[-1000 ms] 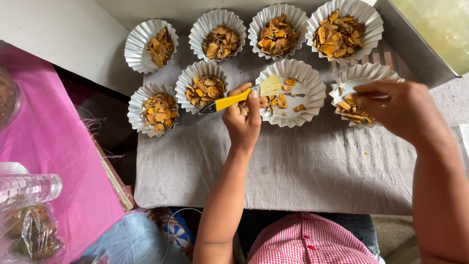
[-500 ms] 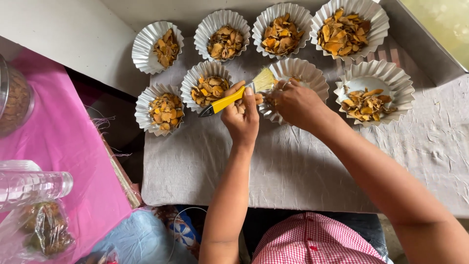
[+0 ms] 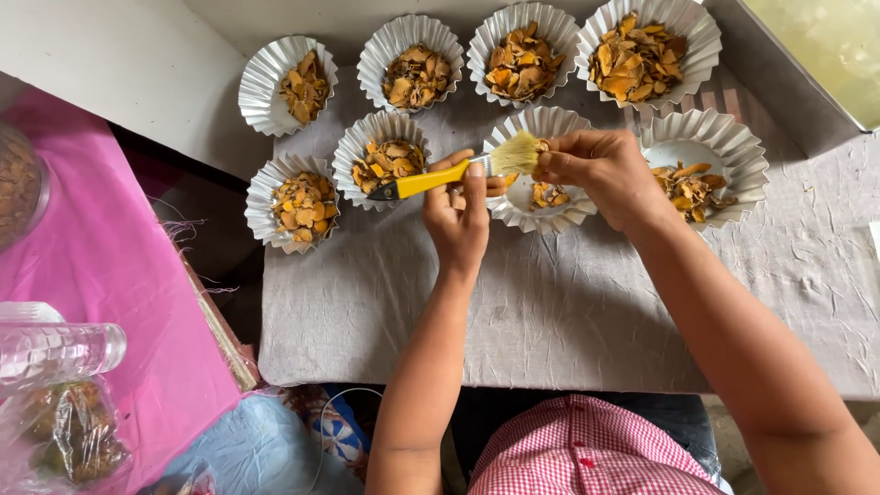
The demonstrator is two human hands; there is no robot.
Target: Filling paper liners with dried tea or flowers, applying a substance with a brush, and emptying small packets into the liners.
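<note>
Over the middle of the counter (image 3: 550, 321), both hands meet above one fluted foil cup (image 3: 541, 170) in the second row. The left hand (image 3: 458, 215) is closed around the yellow handle of a brush (image 3: 458, 172), bristles pointing right. The right hand (image 3: 600, 170), which half a second ago lay low inside that cup, is now raised, its fingertips pinching what looks like a dried orange slice against the bristles; the piece itself is mostly hidden. The brush has barely moved. This cup holds few slices (image 3: 548, 194); the cup at the right (image 3: 706, 165) is part full, the six others (image 3: 417, 64) fuller.
</note>
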